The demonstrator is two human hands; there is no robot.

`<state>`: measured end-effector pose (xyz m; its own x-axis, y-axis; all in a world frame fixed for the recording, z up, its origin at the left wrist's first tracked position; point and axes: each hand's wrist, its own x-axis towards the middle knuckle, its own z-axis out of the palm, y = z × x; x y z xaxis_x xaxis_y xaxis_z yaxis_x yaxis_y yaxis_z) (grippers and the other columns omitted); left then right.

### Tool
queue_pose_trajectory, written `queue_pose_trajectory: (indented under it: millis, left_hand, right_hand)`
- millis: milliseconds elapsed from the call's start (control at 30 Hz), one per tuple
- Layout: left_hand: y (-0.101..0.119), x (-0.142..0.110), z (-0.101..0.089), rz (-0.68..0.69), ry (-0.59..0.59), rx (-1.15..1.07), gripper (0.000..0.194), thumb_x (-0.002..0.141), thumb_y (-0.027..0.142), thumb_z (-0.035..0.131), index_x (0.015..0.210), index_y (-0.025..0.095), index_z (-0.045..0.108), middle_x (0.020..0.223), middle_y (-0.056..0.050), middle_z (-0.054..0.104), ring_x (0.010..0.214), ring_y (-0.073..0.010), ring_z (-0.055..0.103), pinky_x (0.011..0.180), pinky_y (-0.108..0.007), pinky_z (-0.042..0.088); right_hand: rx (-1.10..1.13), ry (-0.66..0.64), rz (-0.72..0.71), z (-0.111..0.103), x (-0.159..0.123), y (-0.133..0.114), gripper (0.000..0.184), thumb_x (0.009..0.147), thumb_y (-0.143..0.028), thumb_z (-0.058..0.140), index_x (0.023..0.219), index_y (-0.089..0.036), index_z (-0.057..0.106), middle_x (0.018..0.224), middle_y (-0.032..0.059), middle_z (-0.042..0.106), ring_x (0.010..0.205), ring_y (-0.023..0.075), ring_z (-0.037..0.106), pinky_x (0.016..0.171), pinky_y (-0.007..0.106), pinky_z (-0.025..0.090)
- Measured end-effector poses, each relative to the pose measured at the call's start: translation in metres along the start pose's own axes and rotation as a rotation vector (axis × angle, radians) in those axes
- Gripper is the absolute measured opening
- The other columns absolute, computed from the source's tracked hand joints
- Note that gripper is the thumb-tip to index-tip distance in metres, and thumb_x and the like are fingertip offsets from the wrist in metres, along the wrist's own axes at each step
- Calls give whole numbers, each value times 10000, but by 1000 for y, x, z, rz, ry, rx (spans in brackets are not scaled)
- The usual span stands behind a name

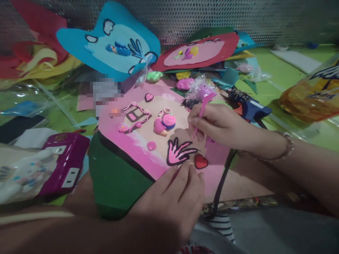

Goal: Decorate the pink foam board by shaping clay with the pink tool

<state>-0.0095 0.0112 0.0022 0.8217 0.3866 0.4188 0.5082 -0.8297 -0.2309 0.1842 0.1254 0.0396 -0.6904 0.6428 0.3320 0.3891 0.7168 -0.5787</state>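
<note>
The fingers of the right hand (215, 127) grasp a pink tool (202, 107), its long axis slanting down-left over a pink card (134, 151). The card's branching shape (177, 152) lies down-left of the tool. Nearer it, the left hand (172, 197) rests on the card; whether it grips, I cannot tell. Cluttered green counter (280, 67); perforated panel (182, 16) behind.

At twelve o'clock stands a perforated panel (182, 19); at eleven, a blue paper cutout (107, 42); at one, a red cutout (205, 53); near three, an amber packet (314, 92); near nine, a purple case (65, 161).
</note>
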Motion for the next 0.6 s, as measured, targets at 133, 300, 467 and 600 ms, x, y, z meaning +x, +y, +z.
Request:
queue_pose_trajectory:
  millis: [133, 300, 467, 600]
  left_hand:
    - [1, -1, 1, -6, 15, -13, 371, 904, 69, 331, 1171, 10, 582, 1141, -173, 628, 1041, -303, 601, 877, -406, 468]
    - [3, -2, 4, -32, 46, -19, 349, 898, 77, 357, 1146, 32, 598, 1131, -152, 622, 1031, -277, 597, 901, -393, 438]
    - [4, -1, 4, -40, 42, -26, 341, 883, 69, 370, 1131, 38, 603, 1120, -145, 622, 1008, -281, 606, 880, -392, 442]
    - [4, 0, 3, -8, 18, -23, 346, 881, 66, 361, 1111, 47, 618, 1082, -132, 635, 988, -279, 613, 830, -378, 461]
  right_hand:
    - [-77, 11, -87, 1, 0, -2, 183, 903, -94, 411, 761, -150, 512, 626, -22, 553, 560, 60, 501, 546, 169, 386]
    - [-142, 21, -137, 2, -1, -4, 184, 912, -95, 408, 768, -141, 513, 650, -9, 532, 586, 65, 483, 564, 174, 380]
    - [-165, 32, -178, 3, -2, -5, 172, 933, -119, 393, 796, -146, 495, 703, 15, 536, 637, 86, 476, 607, 199, 386]
    - [-151, -90, -206, 2, -3, -9, 214, 943, -123, 351, 774, -158, 477, 731, 28, 522, 682, 103, 460, 642, 213, 389]
